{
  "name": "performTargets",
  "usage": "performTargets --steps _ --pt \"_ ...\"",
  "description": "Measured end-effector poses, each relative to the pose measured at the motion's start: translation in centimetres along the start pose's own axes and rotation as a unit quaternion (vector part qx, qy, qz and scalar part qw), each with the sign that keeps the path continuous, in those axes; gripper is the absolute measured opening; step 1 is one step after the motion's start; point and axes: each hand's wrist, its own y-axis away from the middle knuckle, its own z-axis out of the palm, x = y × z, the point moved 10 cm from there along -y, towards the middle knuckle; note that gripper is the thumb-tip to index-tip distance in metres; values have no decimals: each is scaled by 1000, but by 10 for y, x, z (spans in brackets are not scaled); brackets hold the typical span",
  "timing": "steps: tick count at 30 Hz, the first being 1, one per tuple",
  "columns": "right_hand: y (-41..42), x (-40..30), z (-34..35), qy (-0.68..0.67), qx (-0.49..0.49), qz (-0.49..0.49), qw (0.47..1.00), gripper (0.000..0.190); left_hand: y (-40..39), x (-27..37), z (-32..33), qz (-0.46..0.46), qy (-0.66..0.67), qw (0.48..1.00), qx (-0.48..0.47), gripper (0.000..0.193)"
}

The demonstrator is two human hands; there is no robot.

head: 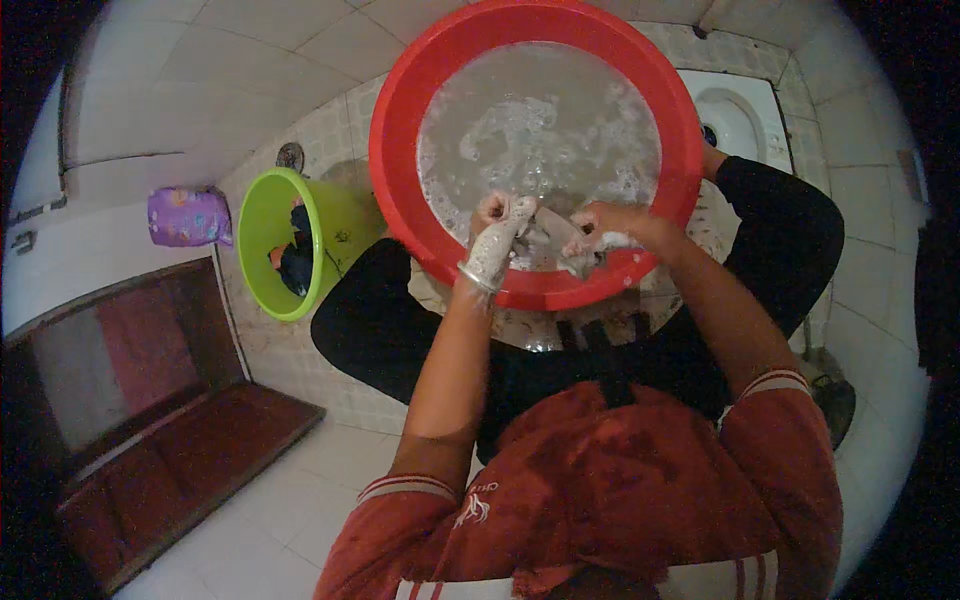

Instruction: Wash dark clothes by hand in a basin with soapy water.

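A large round red plastic basin (390,135) stands before me, holding cloudy grey water (525,97) with suds on it. My left hand (504,217), foamy and with a bangle at the wrist, is closed on one side of a wet greyish cloth (559,225) over the basin's near part. The cloth runs across to my right hand (604,225), whose curled fingers grip its other side. Part of the cloth hangs beside the near rim. Whether its lower part is under the water is hard to tell.
A lime-green plastic tub (319,240) with dark clothes (292,262) lies tipped left of the basin. Beside it is a purple packet (189,217). A white squat toilet (776,127) lies at the right, behind the basin. My bent knees flank the basin; a brown door (187,442) is at lower left.
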Motion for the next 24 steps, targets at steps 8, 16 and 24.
performTargets --steps 8,16,24 --pt "17 -48 -66 -517 351 -107 773 27 -9 14 -4 90 -18 989 112 17" --pt "-26 -115 -71 134 420 63 895 24 -61 -22 39 47 468 863 -182 26" --pt "-29 -87 -101 116 403 80 904 26 -77 -70 8 -25 406 905 -125 28"
